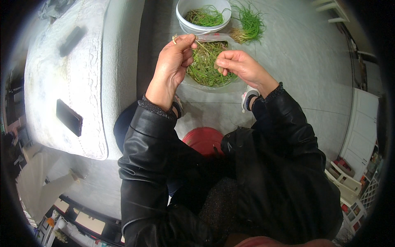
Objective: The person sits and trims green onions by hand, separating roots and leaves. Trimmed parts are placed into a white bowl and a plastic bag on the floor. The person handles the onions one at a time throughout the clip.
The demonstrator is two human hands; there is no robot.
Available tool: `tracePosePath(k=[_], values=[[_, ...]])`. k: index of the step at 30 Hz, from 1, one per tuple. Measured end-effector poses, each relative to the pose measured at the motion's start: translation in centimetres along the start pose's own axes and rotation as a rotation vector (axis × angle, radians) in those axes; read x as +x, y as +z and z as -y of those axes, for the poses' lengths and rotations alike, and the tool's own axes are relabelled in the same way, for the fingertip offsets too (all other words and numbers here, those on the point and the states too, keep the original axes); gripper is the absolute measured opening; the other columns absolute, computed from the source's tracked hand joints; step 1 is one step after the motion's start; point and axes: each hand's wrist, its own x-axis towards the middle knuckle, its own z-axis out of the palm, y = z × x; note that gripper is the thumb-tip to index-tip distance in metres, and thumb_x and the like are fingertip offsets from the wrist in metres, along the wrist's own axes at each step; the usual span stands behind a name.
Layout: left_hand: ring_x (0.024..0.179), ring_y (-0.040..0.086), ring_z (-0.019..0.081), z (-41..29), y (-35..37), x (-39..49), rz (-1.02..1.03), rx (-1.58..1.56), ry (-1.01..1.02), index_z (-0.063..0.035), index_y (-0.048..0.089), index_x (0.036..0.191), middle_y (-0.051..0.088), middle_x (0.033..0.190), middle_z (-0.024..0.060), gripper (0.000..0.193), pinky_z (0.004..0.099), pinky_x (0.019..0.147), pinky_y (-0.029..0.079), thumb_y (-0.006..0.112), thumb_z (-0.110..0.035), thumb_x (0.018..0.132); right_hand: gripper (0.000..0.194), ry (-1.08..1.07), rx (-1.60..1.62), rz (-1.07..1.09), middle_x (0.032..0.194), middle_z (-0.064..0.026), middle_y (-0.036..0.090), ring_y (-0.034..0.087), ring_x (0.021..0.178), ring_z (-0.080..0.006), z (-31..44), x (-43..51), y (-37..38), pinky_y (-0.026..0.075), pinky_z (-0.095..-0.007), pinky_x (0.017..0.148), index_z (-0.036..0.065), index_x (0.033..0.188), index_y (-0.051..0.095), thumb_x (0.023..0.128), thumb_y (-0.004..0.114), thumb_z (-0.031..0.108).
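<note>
Between the thumb and forefinger of my left hand (179,54) is a thin, pale plant stalk (202,45), its pale root end (174,39) showing behind the knuckles. My right hand (236,65) is pinched around a small plant scrap (216,64), mostly hidden by the fingertips. Both hands hover above a clear plastic bag (200,87) on the floor, filled with tangled green and brown plant trimmings (209,74). Just beyond it stands a white plastic bucket (200,30) holding grassy green stems (205,17). A bundle of chive-like greens with roots (248,24) lies right of the bucket.
At left, a pale padded seat (123,46) has a light cover carrying a smartphone (69,118) and a dark oblong object (72,41). A red stool (202,139) is beneath me. Grey floor tiles (293,61) extend rightward to white cabinets (361,123).
</note>
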Motion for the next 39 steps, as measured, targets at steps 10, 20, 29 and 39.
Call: tracePosePath(k=[10,20,29,39], values=[[0.05,0.03,0.0051,-2.4,-0.8,0.1,-0.133,-0.141,0.22,-0.0049,0.058,0.094,0.056,0.075,0.0006,0.01,0.0205,0.046,0.024,0.058,-0.014,0.091,0.02,0.0,-0.089,0.016,0.083,0.0,0.059,0.052,0.074,-0.007,-0.1,0.0,0.1,0.044,-0.0231,0.07,0.002,0.088,0.062,0.094,0.057,0.02],[0.054,0.027,0.0056,-3.0,-0.4,-0.4,-0.094,-0.108,0.255,-0.0045,0.056,0.092,0.059,0.082,0.0036,0.007,0.0201,0.05,0.027,0.052,-0.01,0.094,0.021,0.01,-0.171,0.034,0.077,0.001,0.059,0.052,0.072,-0.0072,-0.1,-0.1,0.1,0.043,-0.0232,0.069,0.003,0.081,0.062,0.093,0.058,0.021],[0.058,0.033,0.006,-2.5,0.1,-0.4,-0.033,-0.129,0.208,-0.005,0.055,0.091,0.054,0.076,0.0017,0.013,0.0198,0.055,0.032,0.046,-0.012,0.098,0.025,0.022,-0.252,0.034,0.074,0.001,0.058,0.052,0.071,-0.008,-1.0,0.0,-0.4,0.044,-0.0238,0.069,0.003,0.077,0.06,0.092,0.058,0.022],[0.064,0.039,0.0046,-2.9,0.4,-1.0,-0.018,0.198,0.293,-0.0052,0.062,0.097,0.05,0.075,-0.0055,0.022,0.0195,0.063,0.034,0.045,-0.02,0.099,0.023,0.019,-0.667,-0.23,0.07,0.0004,0.058,0.055,0.07,-0.0054,-6.9,4.1,-4.5,0.045,-0.0236,0.061,0.0,0.086,0.061,0.091,0.06,0.022]])
